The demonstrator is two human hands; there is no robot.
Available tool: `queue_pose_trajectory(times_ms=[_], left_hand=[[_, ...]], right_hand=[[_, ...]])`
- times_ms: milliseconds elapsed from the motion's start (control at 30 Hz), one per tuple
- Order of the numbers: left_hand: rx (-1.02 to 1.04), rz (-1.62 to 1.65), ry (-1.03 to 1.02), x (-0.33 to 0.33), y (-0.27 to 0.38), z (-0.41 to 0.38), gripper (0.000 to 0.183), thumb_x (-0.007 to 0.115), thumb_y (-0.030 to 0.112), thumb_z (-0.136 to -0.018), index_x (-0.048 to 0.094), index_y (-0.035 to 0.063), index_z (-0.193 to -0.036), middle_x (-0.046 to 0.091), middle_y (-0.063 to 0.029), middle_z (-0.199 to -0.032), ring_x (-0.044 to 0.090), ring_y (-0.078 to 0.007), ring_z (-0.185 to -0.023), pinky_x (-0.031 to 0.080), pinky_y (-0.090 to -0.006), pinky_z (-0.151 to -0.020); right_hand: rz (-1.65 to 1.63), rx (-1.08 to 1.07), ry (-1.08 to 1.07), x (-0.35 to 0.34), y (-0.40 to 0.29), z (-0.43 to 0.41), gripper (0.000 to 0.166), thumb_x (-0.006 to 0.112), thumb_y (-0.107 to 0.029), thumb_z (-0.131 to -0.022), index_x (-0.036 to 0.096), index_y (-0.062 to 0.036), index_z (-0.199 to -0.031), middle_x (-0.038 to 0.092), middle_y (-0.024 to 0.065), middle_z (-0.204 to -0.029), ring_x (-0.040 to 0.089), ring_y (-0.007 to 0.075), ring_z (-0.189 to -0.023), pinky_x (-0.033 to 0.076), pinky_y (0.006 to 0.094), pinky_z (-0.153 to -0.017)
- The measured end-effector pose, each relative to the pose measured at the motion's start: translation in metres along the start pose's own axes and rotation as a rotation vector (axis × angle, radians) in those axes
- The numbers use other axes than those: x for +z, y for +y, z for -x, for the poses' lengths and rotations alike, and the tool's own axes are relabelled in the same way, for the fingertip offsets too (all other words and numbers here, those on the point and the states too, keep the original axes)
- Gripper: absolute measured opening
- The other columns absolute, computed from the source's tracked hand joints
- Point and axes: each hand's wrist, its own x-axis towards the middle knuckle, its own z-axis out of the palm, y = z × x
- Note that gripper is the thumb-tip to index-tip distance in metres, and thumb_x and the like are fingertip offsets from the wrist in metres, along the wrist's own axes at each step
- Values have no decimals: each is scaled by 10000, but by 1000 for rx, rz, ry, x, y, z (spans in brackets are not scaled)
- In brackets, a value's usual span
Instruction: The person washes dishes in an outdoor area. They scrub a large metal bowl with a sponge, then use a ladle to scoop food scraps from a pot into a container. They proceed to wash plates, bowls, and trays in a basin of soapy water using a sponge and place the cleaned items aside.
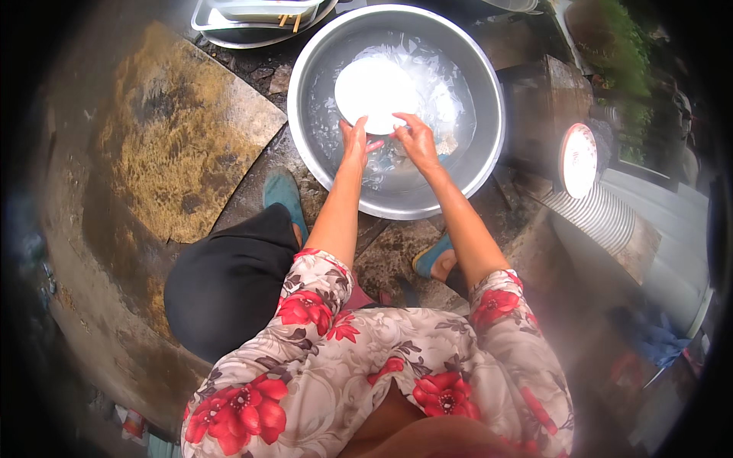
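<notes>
A round white plate or shallow dish [375, 89], washed out by glare, is over the water inside a large metal basin [492, 137]. My left hand [355, 140] grips its near left edge, thumb on top and fingers underneath. At the near right edge, my right hand [417, 140] has its index finger and thumb bent against the rim. Whether those fingers pinch the dish is not clear. Below my right hand, a pale, crumpled thing [445, 146] with a bit of blue shows in the water; I cannot tell what it is.
A stack of plates [592, 214] lies tipped over on the right, a patterned plate face [578, 160] at its end. Metal trays [257, 23] with chopsticks [290, 22] stand beyond the basin at upper left. A stained board [183, 131] lies left of my slippered foot [282, 192].
</notes>
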Motion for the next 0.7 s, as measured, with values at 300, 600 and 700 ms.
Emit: queue_pose_trajectory(times_ms=[300, 600, 700], left_hand=[[-181, 51, -12, -14, -45, -43, 371, 440, 166, -863, 391, -59, -1153, 578, -222, -952, 633, -354, -742, 549, -399, -542], [383, -68, 293, -13, -55, -64, 474, 464, -46, -724, 390, -33, -1191, 532, -200, -1056, 586, -300, -883, 543, -410, -646], [543, -251, 210, -5, -64, -62, 530, 451, -54, -709, 361, -19, -1230, 519, -171, -1089, 574, -253, -916, 536, -336, -634]], right_hand=[[808, 85, -211, 19, 87, 47, 373, 622, -211, -739, 571, -114, -1095, 346, 148, -1319, 405, 388, -1127, 394, 487, -877], [-720, 497, 57, -46, 53, -17, 293, 511, 6, -742, 577, -17, -1026, 602, 71, -967, 587, 164, -868, 476, 268, -765], [-499, 282, -32, -18, 9, -25, 403, 488, 13, -718, 531, -5, -1118, 588, 80, -1000, 576, 184, -913, 449, 269, -807]])
